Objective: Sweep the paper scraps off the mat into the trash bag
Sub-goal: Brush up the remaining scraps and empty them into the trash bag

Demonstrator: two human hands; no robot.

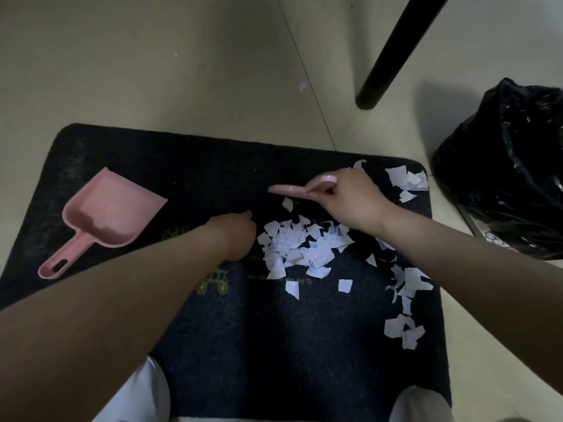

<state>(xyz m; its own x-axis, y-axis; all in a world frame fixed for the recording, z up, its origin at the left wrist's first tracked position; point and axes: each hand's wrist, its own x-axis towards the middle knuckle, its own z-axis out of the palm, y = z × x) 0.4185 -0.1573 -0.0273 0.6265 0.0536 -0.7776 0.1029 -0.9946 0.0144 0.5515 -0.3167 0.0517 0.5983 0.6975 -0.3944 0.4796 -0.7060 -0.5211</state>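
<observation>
While the right hand (344,197) grips the pink brush (300,187) by its handle, fingers curled round it, the brush lies low across the mat (189,166) just beyond the main heap of scraps (300,246). The left hand (236,231) rests on the mat beside that heap, fingers curled under; whether it pinches a scrap I cannot tell. Between the two hands sits the biggest pile, and smaller clusters lie near the far right corner (406,181) and along the right edge (403,300).

Torn paper this thin should be nearly weightless and limp, so I judge it will skid, flip or cling to the rough pile of the mat rather than roll; short, low strokes suit it better than hard flicks. The brush is best held by the handle, as now, and the dustpan (105,213) by its long handle.

By count: one brush, one dustpan, one mat, one bag (511,166). The scraps are too many and too overlapped to count exactly; dozens, in about three groups, plus a few strays. One pale fleck (302,86) lies on the floor beyond the mat. The bag stands off the mat's right side, well apart from the dustpan at the left.
</observation>
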